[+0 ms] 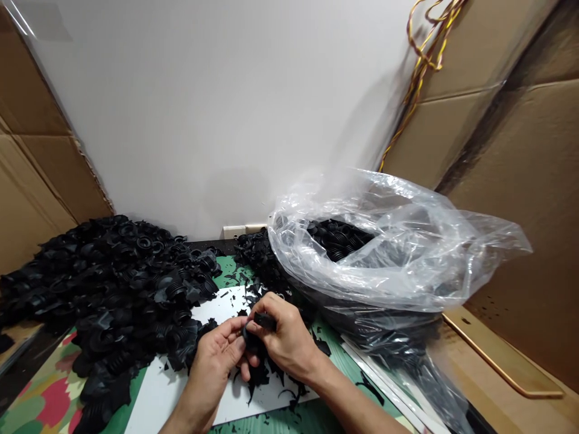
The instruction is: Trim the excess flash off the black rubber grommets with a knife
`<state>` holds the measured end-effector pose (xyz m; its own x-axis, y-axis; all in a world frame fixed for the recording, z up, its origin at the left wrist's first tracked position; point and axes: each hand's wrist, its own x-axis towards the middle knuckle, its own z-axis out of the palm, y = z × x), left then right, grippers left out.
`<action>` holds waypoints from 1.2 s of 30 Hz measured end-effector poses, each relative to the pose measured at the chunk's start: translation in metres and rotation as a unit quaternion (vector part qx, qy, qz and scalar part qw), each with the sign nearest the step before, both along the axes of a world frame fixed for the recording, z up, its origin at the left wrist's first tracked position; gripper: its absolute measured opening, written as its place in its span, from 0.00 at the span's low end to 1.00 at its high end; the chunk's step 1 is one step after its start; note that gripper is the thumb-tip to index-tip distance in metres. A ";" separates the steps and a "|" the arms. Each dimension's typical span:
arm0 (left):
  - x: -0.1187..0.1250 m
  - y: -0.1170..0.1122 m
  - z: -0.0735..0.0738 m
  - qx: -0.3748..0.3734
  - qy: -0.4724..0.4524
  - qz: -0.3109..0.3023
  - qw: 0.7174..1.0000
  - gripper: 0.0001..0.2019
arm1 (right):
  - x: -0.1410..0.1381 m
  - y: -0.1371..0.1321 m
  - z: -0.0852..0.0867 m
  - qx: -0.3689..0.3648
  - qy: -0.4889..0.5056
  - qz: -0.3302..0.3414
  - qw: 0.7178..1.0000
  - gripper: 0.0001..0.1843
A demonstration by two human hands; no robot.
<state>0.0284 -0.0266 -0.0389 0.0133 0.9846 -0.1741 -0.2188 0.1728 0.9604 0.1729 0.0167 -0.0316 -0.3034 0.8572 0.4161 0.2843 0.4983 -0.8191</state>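
Note:
My left hand pinches a small black rubber part between thumb and fingers, over a white sheet. Pressed against the same part from the other side is my right hand, its thumb and forefinger closed on a dark flap of rubber. Much of the part is hidden behind my fingers. Black rubber scraps lie scattered beneath both hands. Left of them rises a large heap of black ribbed rubber parts, many with ragged thin edges.
A clear plastic bag filled with black ribbed parts stands at the right. Scraps pile up near the wall. Cardboard borders both sides. Yellow and brown twisted wires hang at upper right. A gold-coloured plate lies at lower right.

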 end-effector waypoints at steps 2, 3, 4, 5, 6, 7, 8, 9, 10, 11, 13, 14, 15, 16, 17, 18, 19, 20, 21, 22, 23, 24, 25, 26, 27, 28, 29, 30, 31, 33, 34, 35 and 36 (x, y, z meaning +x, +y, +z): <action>0.001 0.000 0.000 0.012 0.025 0.000 1.000 0.21 | 0.000 -0.001 -0.001 0.010 -0.019 -0.001 1.000 0.07; 0.001 -0.001 0.002 0.017 0.035 0.002 0.999 0.21 | 0.000 -0.002 -0.001 0.006 -0.022 -0.006 1.000 0.08; 0.002 -0.001 0.003 0.022 0.043 0.007 0.999 0.22 | 0.000 -0.002 -0.001 -0.002 -0.022 -0.013 1.000 0.09; 0.003 -0.001 0.004 0.025 0.047 0.014 0.998 0.22 | 0.001 -0.002 0.000 -0.012 -0.019 -0.019 1.000 0.09; 0.003 -0.001 0.005 0.027 0.049 0.023 0.998 0.22 | 0.001 -0.003 0.000 -0.020 -0.016 -0.023 0.999 0.09; 0.003 -0.001 0.006 0.030 0.048 0.033 0.998 0.22 | 0.001 -0.002 0.001 -0.028 -0.012 -0.027 0.999 0.09; 0.004 -0.001 0.007 0.032 0.047 0.042 0.997 0.23 | 0.002 -0.002 0.001 -0.036 -0.008 -0.029 0.999 0.09; 0.003 -0.002 0.008 0.034 0.045 0.050 0.997 0.22 | 0.002 -0.002 0.001 -0.051 -0.003 -0.028 0.998 0.08; 0.003 -0.002 0.008 0.036 0.040 0.059 0.997 0.22 | 0.002 -0.001 0.002 -0.073 0.005 -0.026 0.997 0.07; 0.003 -0.002 0.009 0.036 0.032 0.067 0.997 0.22 | 0.002 -0.001 0.002 -0.096 0.013 -0.024 0.995 0.06; 0.001 -0.002 0.011 0.031 0.013 0.077 0.996 0.20 | 0.002 0.000 0.003 -0.123 0.028 -0.024 0.992 0.06; 0.001 -0.003 0.013 0.025 0.003 0.080 0.996 0.20 | 0.002 0.000 0.003 -0.119 0.033 -0.032 0.992 0.07; 0.001 -0.003 0.014 0.018 -0.006 0.081 0.997 0.20 | 0.003 0.001 0.003 -0.104 0.036 -0.044 0.993 0.07; 0.001 -0.003 0.016 0.011 -0.014 0.080 0.997 0.20 | 0.003 0.000 0.004 -0.082 0.039 -0.058 0.994 0.07; 0.001 -0.004 0.018 0.006 -0.021 0.079 0.997 0.20 | 0.004 0.000 0.004 -0.059 0.043 -0.066 0.995 0.07; 0.001 -0.004 0.020 0.002 -0.028 0.078 0.997 0.20 | 0.004 0.000 0.005 -0.041 0.046 -0.069 0.996 0.07; 0.002 -0.004 0.021 0.000 -0.034 0.078 0.996 0.20 | 0.004 -0.001 0.005 -0.027 0.050 -0.065 0.996 0.07; 0.002 -0.004 0.023 -0.003 -0.038 0.076 0.996 0.20 | 0.005 -0.002 0.005 -0.021 0.054 -0.054 0.997 0.07; 0.003 -0.004 0.024 -0.004 -0.042 0.076 0.996 0.19 | 0.004 -0.003 0.005 -0.021 0.058 -0.040 0.997 0.07; 0.003 -0.004 0.024 -0.005 -0.046 0.076 0.996 0.19 | 0.003 -0.005 0.006 -0.027 0.061 -0.026 0.997 0.07; 0.003 -0.003 0.024 -0.005 -0.050 0.077 0.996 0.18 | 0.002 -0.007 0.006 -0.037 0.064 -0.010 0.997 0.07; 0.003 -0.003 0.023 -0.002 -0.054 0.078 0.996 0.17 | 0.001 -0.008 0.006 -0.047 0.065 0.003 0.997 0.07; 0.003 -0.003 0.022 0.003 -0.058 0.078 0.995 0.17 | -0.001 -0.010 0.006 -0.054 0.067 0.016 0.996 0.08; 0.003 -0.002 0.021 0.008 -0.062 0.077 0.995 0.17 | -0.003 -0.011 0.006 -0.057 0.070 0.026 0.996 0.08; 0.003 -0.002 0.020 0.012 -0.065 0.075 0.995 0.16 | -0.004 -0.012 0.005 -0.056 0.074 0.033 0.995 0.08; 0.002 -0.002 0.018 0.013 -0.067 0.074 0.995 0.16 | -0.006 -0.012 0.005 -0.051 0.079 0.039 0.995 0.09; 0.002 -0.002 0.017 0.011 -0.067 0.074 0.995 0.15 | -0.007 -0.013 0.005 -0.044 0.087 0.043 0.994 0.09; 0.002 -0.002 0.016 0.007 -0.067 0.074 0.995 0.15 | -0.008 -0.013 0.005 -0.036 0.096 0.045 0.994 0.08; 0.002 -0.002 0.016 0.000 -0.067 0.075 0.995 0.14 | -0.008 -0.013 0.004 -0.031 0.105 0.047 0.993 0.08; 0.003 -0.002 0.016 -0.015 -0.071 0.075 0.995 0.14 | -0.010 -0.014 0.003 -0.021 0.120 0.041 0.992 0.08; 0.003 -0.001 0.016 -0.021 -0.075 0.075 0.994 0.14 | -0.011 -0.015 0.003 -0.018 0.126 0.038 0.991 0.07; 0.004 -0.001 0.016 -0.026 -0.081 0.075 0.994 0.14 | -0.012 -0.016 0.002 -0.015 0.130 0.038 0.991 0.07; 0.004 -0.001 0.016 -0.029 -0.087 0.077 0.993 0.14 | -0.013 -0.017 0.001 -0.009 0.129 0.042 0.991 0.07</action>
<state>0.0322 -0.0280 -0.0229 -0.1019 0.9658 -0.2384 -0.4086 0.1779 0.8952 0.1601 -0.0006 -0.0306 -0.2594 0.8419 0.4732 0.0229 0.4952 -0.8685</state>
